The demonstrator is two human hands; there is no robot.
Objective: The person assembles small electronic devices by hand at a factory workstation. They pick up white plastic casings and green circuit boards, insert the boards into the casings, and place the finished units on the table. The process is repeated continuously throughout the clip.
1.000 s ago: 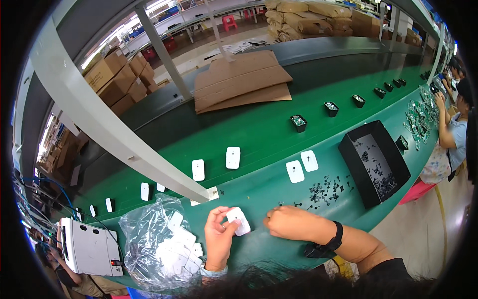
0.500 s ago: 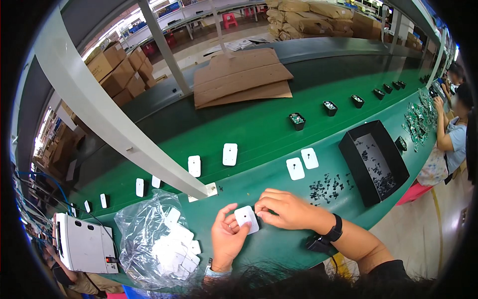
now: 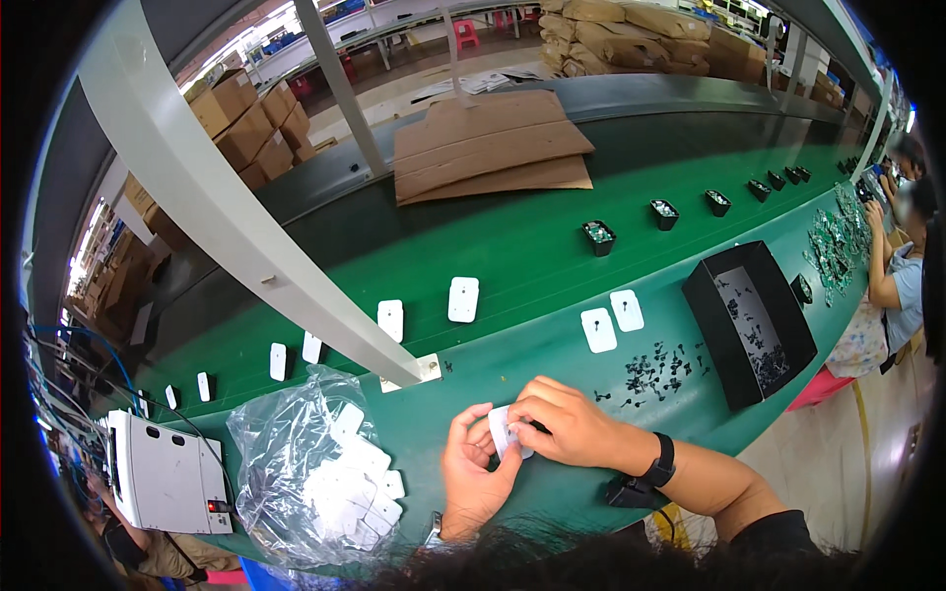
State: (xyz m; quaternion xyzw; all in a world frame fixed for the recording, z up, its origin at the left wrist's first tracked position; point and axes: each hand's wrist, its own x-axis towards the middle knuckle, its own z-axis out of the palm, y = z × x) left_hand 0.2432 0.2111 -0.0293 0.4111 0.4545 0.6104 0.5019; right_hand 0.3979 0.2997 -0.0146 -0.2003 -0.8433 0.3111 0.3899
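My left hand [image 3: 475, 483] is closed around a white rounded rectangular cover plate [image 3: 499, 429], held tilted above the green bench between fingers and thumb. My right hand [image 3: 570, 424] reaches over that plate from the right, its fingertips pinched together against the plate's face. Whatever sits between those fingertips is hidden. Beyond the hands, two more white plates [image 3: 598, 330], each with a small black piece at its middle, lie flat. Right of them is a scatter of small black parts [image 3: 658, 372]. A clear plastic bag [image 3: 286, 443] of white plates rests left of my left hand.
A black open box [image 3: 705, 325] holding black parts stands at the right. White-topped units [image 3: 463, 299] and black cases with circuit boards [image 3: 598, 237] line the green belt. A white post [image 3: 296, 286] rises beyond my hands. A white machine [image 3: 168, 473] stands left; a co-worker [image 3: 897, 276] sits right.
My right hand has moved from beside the plate onto its face. The plate has tilted in my left hand, and the whole view has shifted slightly.
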